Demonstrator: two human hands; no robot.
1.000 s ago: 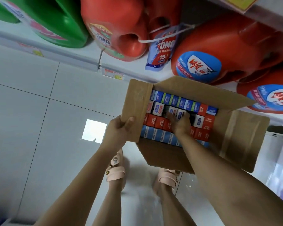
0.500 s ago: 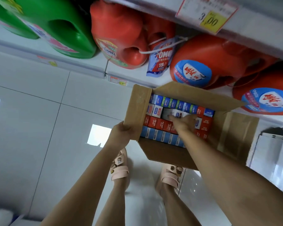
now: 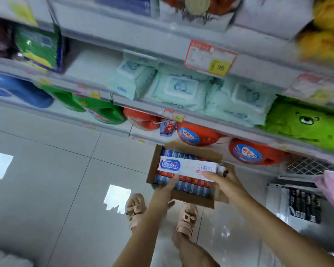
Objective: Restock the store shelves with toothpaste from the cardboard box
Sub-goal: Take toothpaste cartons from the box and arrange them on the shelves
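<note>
**A:** From the head view, where is the toothpaste carton (image 3: 188, 166)?

**B:** Directly above the open cardboard box (image 3: 193, 200). It is clear of the box and lies flat, with its long side running across the box's width. The packed cartons (image 3: 191, 186) stand in rows inside the box beneath it.

**A:** Who has hold of it?

**B:** The right hand (image 3: 226, 180) grips the end over the box's right side, fingers curled under and thumb at the end flap. The left hand (image 3: 167, 186) is over the box's near-left corner, fingers reaching up to the carton's lower edge. With the blur I cannot tell whether it pinches or only steadies.

**A:** So the carton sticks out from the grip?

**B:** Yes, nearly its whole length runs leftward from the right hand, towards the box's left flap.

**A:** How would you expect it to handle?

**B:** I'd judge it light: a thin printed paperboard sleeve, stiff along its length but easy to dent on the broad faces. The coating looks glossy, so it may be a little slippery. An end grip lets it droop or twist. A hold nearer the middle, across the narrow edges, would be steadier.

**A:** And its destination?

**B:** The shelves (image 3: 143, 38) rise beyond the box. Which one takes toothpaste I cannot tell.
</note>
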